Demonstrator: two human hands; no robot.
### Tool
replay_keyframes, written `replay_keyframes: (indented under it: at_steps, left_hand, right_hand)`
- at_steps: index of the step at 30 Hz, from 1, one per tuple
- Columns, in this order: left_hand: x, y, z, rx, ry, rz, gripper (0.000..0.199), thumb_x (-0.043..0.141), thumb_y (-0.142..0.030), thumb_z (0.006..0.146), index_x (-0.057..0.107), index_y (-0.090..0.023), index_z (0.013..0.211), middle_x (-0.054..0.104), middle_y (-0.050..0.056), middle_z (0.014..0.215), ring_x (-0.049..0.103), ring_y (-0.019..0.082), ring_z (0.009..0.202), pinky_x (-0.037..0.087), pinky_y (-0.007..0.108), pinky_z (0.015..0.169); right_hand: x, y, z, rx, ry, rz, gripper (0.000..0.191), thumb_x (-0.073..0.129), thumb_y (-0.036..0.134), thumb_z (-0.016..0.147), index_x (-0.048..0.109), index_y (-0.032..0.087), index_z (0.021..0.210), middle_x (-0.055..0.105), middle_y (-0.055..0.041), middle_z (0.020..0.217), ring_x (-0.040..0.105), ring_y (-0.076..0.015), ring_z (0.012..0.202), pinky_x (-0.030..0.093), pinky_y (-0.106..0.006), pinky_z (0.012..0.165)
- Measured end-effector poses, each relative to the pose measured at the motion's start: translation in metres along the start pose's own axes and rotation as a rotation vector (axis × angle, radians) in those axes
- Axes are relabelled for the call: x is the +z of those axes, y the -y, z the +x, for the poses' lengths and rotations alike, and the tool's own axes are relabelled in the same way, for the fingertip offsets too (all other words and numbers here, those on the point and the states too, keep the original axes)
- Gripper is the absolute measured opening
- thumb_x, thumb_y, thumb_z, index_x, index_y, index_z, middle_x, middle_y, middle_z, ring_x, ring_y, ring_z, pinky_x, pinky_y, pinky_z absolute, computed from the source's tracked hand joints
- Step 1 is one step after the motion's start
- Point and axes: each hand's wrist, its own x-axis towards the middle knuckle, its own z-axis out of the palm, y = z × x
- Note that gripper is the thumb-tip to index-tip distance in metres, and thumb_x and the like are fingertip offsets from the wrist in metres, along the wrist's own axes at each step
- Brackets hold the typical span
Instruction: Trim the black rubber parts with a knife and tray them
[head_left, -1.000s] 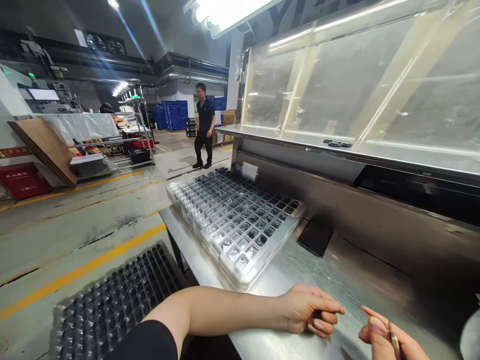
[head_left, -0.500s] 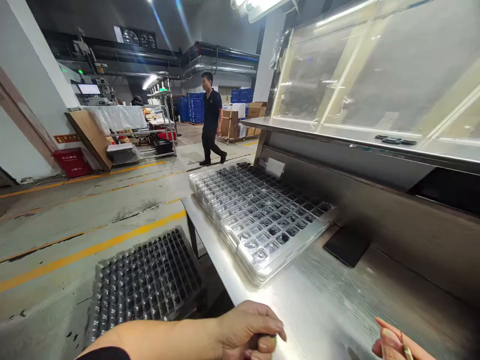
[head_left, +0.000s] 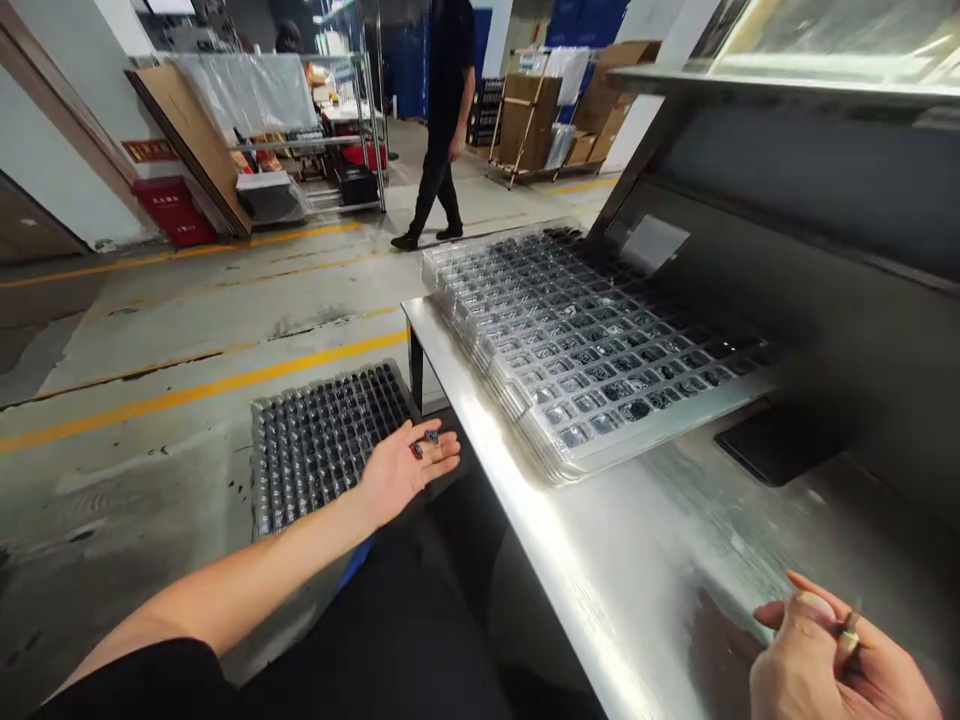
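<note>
Left arm is extending forward and down to the left, bare forearm showing below a dark sleeve. Left hand [head_left: 405, 465] is lying palm up, fingers [head_left: 442, 460] spread flat and uncurled. Right hand [head_left: 832, 665] is sitting low at the right, seen from the back, fingers curling inward, thumb and forefinger pinching together.

Head-height view, forward and down, close over steel bench [head_left: 637, 560]

Counter [head_left: 600, 570] is brushed silver; trays [head_left: 600, 350] are clear with dark parts; the floor [head_left: 187, 330] is grey with yellow stripes.
</note>
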Motion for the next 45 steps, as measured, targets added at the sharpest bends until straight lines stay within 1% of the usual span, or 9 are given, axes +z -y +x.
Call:
replay_keyframes:
  at_steps: [5, 13, 17, 21, 28, 32, 34, 40, 45]
  left_hand:
    - [0.001, -0.007, 0.002, -0.003, 0.056, -0.016, 0.054, 0.052, -0.041, 0.109, 0.052, -0.003, 0.147, 0.067, 0.029, 0.137, 0.071, 0.034, 0.125, 0.059, 0.048, 0.107]
    - [0.005, -0.005, 0.005, 0.002, 0.043, 0.012, 0.042, 0.054, -0.032, 0.107, 0.058, -0.003, 0.138, 0.069, 0.028, 0.131, 0.074, 0.033, 0.116, 0.063, 0.047, 0.101]
    - [0.004, 0.0, 0.007, 0.054, -0.023, 0.149, 0.031, 0.059, -0.005, 0.094, 0.066, -0.006, 0.125, 0.075, 0.019, 0.11, 0.078, 0.025, 0.097, 0.067, 0.039, 0.09]
    - [0.012, -0.013, 0.016, 0.192, -0.02, 0.259, 0.029, 0.065, -0.004, 0.09, 0.07, -0.011, 0.118, 0.074, 0.01, 0.098, 0.073, 0.016, 0.079, 0.065, 0.026, 0.072]
    - [0.075, -0.063, 0.051, 0.394, 0.254, 0.55, 0.034, 0.077, -0.03, 0.091, 0.064, -0.017, 0.12, 0.065, 0.003, 0.092, 0.063, 0.011, 0.066, 0.051, 0.02, 0.055]
    - [0.123, -0.081, 0.1, 0.499, 0.346, 0.897, 0.037, 0.065, -0.05, 0.094, 0.056, -0.019, 0.112, 0.043, -0.006, 0.073, 0.036, 0.006, 0.046, 0.024, 0.019, 0.043]
    - [0.147, -0.085, 0.13, 0.521, 0.358, 1.014, 0.035, 0.06, -0.052, 0.096, 0.054, -0.02, 0.107, 0.036, -0.008, 0.069, 0.026, 0.006, 0.045, 0.019, 0.02, 0.045]
    - [0.206, -0.072, 0.202, 0.549, 0.412, 1.431, 0.021, 0.065, -0.039, 0.093, 0.062, -0.018, 0.089, 0.044, -0.005, 0.061, 0.039, 0.011, 0.054, 0.029, 0.023, 0.053]
    - [0.23, -0.053, 0.231, 0.618, 0.462, 1.769, 0.013, 0.073, -0.029, 0.089, 0.068, -0.018, 0.084, 0.061, 0.0, 0.075, 0.052, 0.015, 0.07, 0.043, 0.028, 0.071]
  right_hand:
    - [0.001, 0.02, -0.002, 0.072, -0.052, -0.001, 0.051, 0.063, 0.045, 0.095, 0.082, 0.007, 0.122, 0.064, -0.0068, 0.073, 0.051, -0.0177, 0.057, 0.042, -0.033, 0.058]
    - [0.001, 0.017, -0.001, 0.025, -0.068, 0.025, 0.051, 0.064, 0.049, 0.096, 0.082, 0.007, 0.121, 0.065, -0.0065, 0.072, 0.05, -0.0172, 0.056, 0.042, -0.032, 0.058]
    - [-0.001, 0.005, 0.001, -0.003, -0.038, 0.021, 0.05, 0.064, 0.054, 0.1, 0.082, 0.011, 0.117, 0.067, -0.0066, 0.075, 0.052, -0.0187, 0.057, 0.043, -0.032, 0.058]
    - [-0.002, -0.004, 0.003, -0.037, 0.001, 0.012, 0.06, 0.06, 0.061, 0.1, 0.08, 0.008, 0.119, 0.066, -0.0055, 0.072, 0.052, -0.0169, 0.055, 0.042, -0.03, 0.056]
    - [0.0, -0.01, 0.008, -0.127, -0.03, 0.017, 0.065, 0.055, 0.068, 0.099, 0.081, 0.01, 0.112, 0.069, -0.0043, 0.07, 0.062, -0.0173, 0.056, 0.049, -0.026, 0.059]
    - [0.003, -0.014, 0.008, -0.193, -0.018, 0.05, 0.062, 0.055, 0.067, 0.101, 0.082, 0.012, 0.107, 0.076, -0.0078, 0.08, 0.067, -0.0175, 0.059, 0.053, -0.025, 0.062]
    - [0.004, -0.017, 0.008, -0.204, -0.022, 0.065, 0.06, 0.056, 0.067, 0.101, 0.082, 0.013, 0.107, 0.078, -0.0087, 0.083, 0.069, -0.0183, 0.06, 0.054, -0.025, 0.064]
    - [0.004, -0.021, 0.009, -0.229, -0.072, 0.075, 0.058, 0.056, 0.066, 0.103, 0.083, 0.015, 0.109, 0.08, -0.0092, 0.087, 0.073, -0.0206, 0.066, 0.058, -0.026, 0.068]
    - [0.005, -0.024, 0.01, -0.276, -0.061, 0.074, 0.053, 0.056, 0.061, 0.104, 0.082, 0.015, 0.106, 0.081, -0.0092, 0.092, 0.075, -0.0204, 0.069, 0.058, -0.026, 0.07]
